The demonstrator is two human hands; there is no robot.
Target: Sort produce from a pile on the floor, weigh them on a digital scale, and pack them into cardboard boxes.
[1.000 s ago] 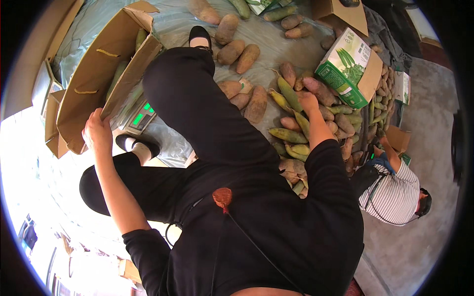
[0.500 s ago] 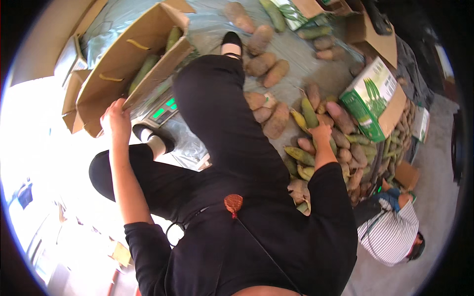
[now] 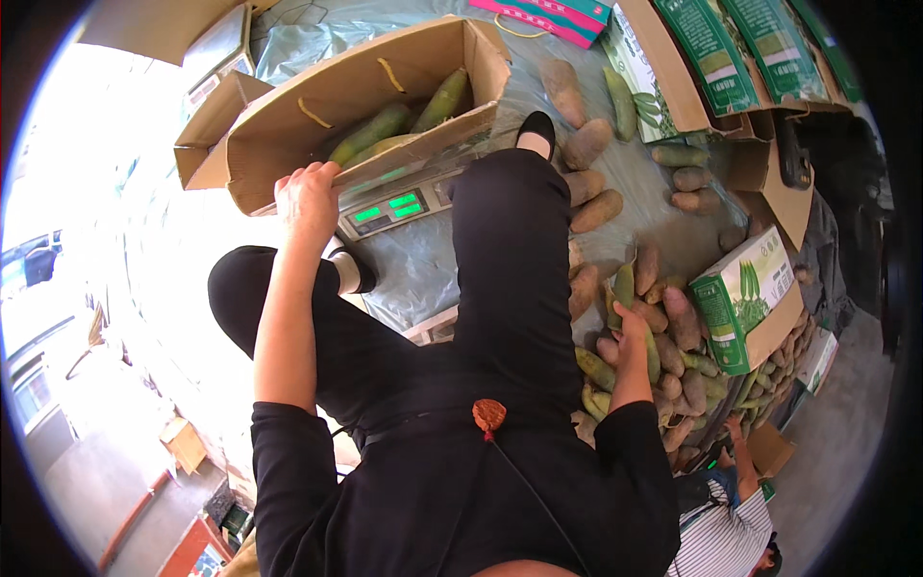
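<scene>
My left hand (image 3: 308,200) has its fingers curled over the near edge of an open cardboard box (image 3: 261,144) with yellow rope handles. Inside the box lie several long green radishes (image 3: 372,132). Under it is a scale (image 3: 435,198) with lit green displays. Over on the right, my right hand (image 3: 631,332) is closed round a green radish (image 3: 623,286), whose end sticks out beyond the fingers. That hand is low over a mixed heap of green radishes and brownish-red, dirt-covered roots (image 3: 682,317).
Loose roots (image 3: 583,144) lie on the plastic sheet (image 3: 385,274) beyond my foot. A green-and-white printed carton (image 3: 740,298) stands against the heap. More green cartons (image 3: 707,58) and a pink box (image 3: 548,21) are at the back. A person in a striped shirt (image 3: 726,539) works at lower right.
My view has shifted, so the box and scale sit further right and show more of the inside. My left hand stays on the box edge; my right hand remains at the radish in the heap.
</scene>
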